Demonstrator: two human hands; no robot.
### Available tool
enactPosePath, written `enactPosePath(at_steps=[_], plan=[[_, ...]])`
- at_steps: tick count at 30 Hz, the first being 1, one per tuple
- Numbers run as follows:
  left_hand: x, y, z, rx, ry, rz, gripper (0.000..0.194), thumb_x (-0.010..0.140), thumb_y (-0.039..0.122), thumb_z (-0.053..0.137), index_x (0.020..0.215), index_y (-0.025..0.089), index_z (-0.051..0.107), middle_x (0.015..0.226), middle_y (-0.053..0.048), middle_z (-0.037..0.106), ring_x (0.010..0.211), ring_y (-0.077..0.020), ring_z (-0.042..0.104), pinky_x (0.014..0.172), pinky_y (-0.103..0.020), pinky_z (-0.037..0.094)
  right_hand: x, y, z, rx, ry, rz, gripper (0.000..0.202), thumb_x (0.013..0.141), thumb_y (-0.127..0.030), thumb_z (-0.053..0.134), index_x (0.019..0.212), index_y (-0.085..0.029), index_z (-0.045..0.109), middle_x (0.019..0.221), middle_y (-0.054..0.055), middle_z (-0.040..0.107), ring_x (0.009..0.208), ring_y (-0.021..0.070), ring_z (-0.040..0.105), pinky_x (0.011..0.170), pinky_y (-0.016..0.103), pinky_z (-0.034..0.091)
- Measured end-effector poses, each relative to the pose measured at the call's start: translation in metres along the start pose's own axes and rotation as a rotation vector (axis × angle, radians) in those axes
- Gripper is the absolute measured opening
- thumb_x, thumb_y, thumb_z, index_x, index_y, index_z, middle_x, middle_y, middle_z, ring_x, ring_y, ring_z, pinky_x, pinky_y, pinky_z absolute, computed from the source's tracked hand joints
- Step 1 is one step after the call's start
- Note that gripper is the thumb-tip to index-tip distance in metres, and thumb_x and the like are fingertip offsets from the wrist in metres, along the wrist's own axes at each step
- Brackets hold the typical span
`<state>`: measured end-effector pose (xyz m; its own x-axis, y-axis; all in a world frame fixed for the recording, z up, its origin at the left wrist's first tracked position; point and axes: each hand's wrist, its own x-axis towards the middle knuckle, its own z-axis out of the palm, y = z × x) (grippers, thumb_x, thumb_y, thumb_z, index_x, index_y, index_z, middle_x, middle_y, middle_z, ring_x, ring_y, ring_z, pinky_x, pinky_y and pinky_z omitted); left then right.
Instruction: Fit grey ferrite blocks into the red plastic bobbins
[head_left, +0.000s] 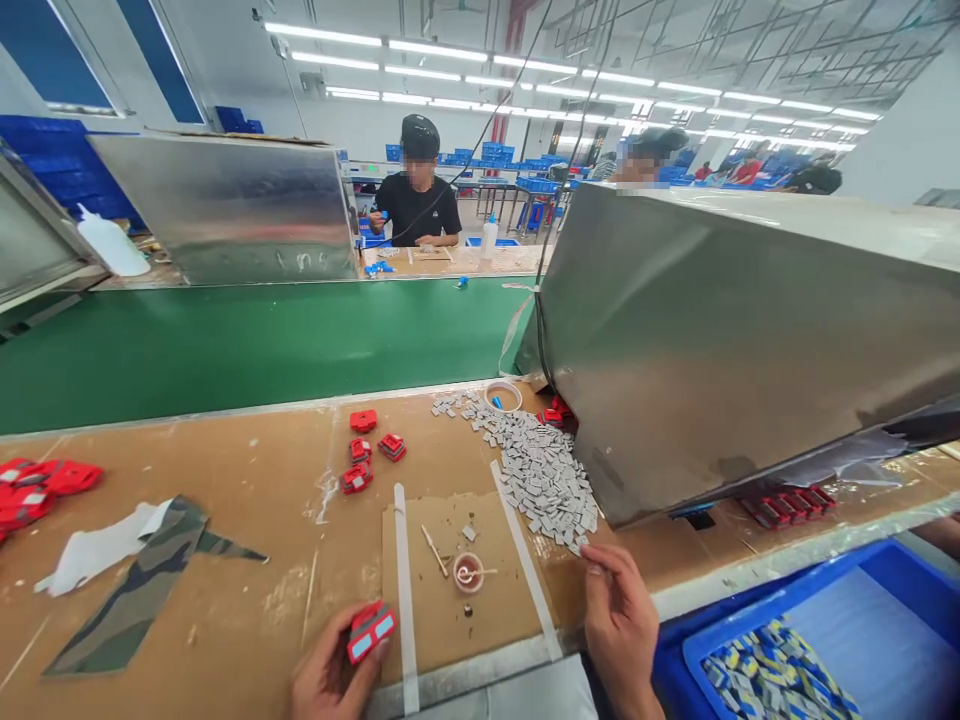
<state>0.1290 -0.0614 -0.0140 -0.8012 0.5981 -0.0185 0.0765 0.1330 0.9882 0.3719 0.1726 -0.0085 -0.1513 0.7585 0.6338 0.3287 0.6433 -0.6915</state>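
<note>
My left hand (339,665) is closed around a small red plastic piece (371,632), shaped like a toy vehicle body, with two pale blue panels facing up. At the lower edge of a heap of small flat grey pieces (546,475) is my right hand (621,620). Its thumb and fingers are curled together; what lies between the tips, if anything, is too small to make out. Between the hands, a small cup (469,573) with a stick across it stands on a cardboard sheet (487,625) edged by white tape strips. A thin wooden stick (434,550) lies beside the cup.
Several red pieces (362,450) sit beyond the cardboard, with more red pieces (37,490) far left. Camouflage cloth (135,600) lies left. A large metal housing (720,350) blocks the right; below it is a blue bin (892,600). A green belt (285,335) separates a co-worker (418,195).
</note>
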Motion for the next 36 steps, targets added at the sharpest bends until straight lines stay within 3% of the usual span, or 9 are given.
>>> enactPosePath(at_steps=[3, 8, 13, 18, 23, 30, 36], plan=[[-0.002, 0.017, 0.007, 0.091, -0.083, 0.053, 0.04, 0.082, 0.054, 0.077, 0.102, 0.019, 0.077, 0.097, -0.009, 0.083, 0.084, -0.0225, 0.08, 0.077, -0.026, 0.066, 0.006, -0.022, 0.012, 0.076, -0.212, 0.003, 0.021, 0.104, -0.028, 0.05, 0.117, -0.022, 0.065, 0.093, 0.004, 0.067, 0.083, 0.0168, 0.066, 0.073, 0.027, 0.053], [0.003, 0.035, 0.013, 0.23, -0.116, 0.211, 0.023, 0.089, 0.039, 0.073, 0.103, 0.022, 0.077, 0.097, -0.006, 0.082, 0.085, -0.0198, 0.078, 0.076, -0.025, 0.063, 0.009, -0.041, 0.023, 0.184, -0.635, 0.093, 0.042, 0.103, -0.037, 0.054, 0.142, -0.022, 0.051, 0.092, 0.003, 0.065, 0.076, 0.0156, 0.062, 0.071, 0.027, 0.052], [0.002, 0.043, 0.017, 0.235, -0.197, 0.287, 0.018, 0.089, 0.031, 0.074, 0.105, 0.024, 0.076, 0.096, -0.004, 0.081, 0.083, -0.0177, 0.077, 0.075, -0.023, 0.062, 0.012, -0.044, 0.026, 0.227, -0.757, 0.189, 0.042, 0.097, -0.034, 0.066, 0.137, -0.023, 0.056, 0.093, 0.002, 0.066, 0.073, 0.0147, 0.059, 0.068, 0.026, 0.051], [0.002, 0.045, 0.018, 0.228, -0.217, 0.324, 0.017, 0.09, 0.031, 0.074, 0.106, 0.025, 0.076, 0.097, -0.003, 0.081, 0.083, -0.0179, 0.077, 0.071, -0.022, 0.062, 0.021, -0.049, 0.023, 0.253, -0.768, 0.151, 0.018, 0.099, -0.027, 0.063, 0.115, -0.023, 0.071, 0.085, 0.002, 0.068, 0.071, 0.0146, 0.06, 0.065, 0.025, 0.049], [0.002, 0.045, 0.024, 0.229, -0.233, 0.298, 0.02, 0.089, 0.034, 0.075, 0.106, 0.023, 0.075, 0.096, -0.005, 0.081, 0.082, -0.0195, 0.077, 0.072, -0.025, 0.061, 0.023, -0.06, 0.03, 0.313, -0.752, 0.084, 0.014, 0.1, -0.02, 0.061, 0.1, -0.024, 0.075, 0.091, 0.004, 0.073, 0.079, 0.0153, 0.067, 0.07, 0.025, 0.05], [-0.002, 0.044, 0.032, 0.264, -0.311, 0.283, 0.023, 0.089, 0.037, 0.075, 0.107, 0.022, 0.076, 0.096, -0.007, 0.08, 0.085, -0.0213, 0.074, 0.077, -0.03, 0.059, 0.021, -0.062, 0.044, 0.371, -0.544, 0.005, 0.012, 0.094, -0.014, 0.067, 0.087, -0.023, 0.071, 0.086, 0.003, 0.072, 0.076, 0.0152, 0.068, 0.069, 0.027, 0.052], [-0.001, 0.043, 0.029, 0.296, -0.325, 0.321, 0.022, 0.091, 0.036, 0.073, 0.107, 0.022, 0.076, 0.095, -0.007, 0.08, 0.083, -0.0212, 0.073, 0.074, -0.03, 0.058, 0.016, -0.063, 0.056, 0.369, -0.386, 0.038, 0.019, 0.093, -0.019, 0.068, 0.075, -0.022, 0.063, 0.077, 0.002, 0.071, 0.068, 0.0154, 0.066, 0.063, 0.027, 0.051]])
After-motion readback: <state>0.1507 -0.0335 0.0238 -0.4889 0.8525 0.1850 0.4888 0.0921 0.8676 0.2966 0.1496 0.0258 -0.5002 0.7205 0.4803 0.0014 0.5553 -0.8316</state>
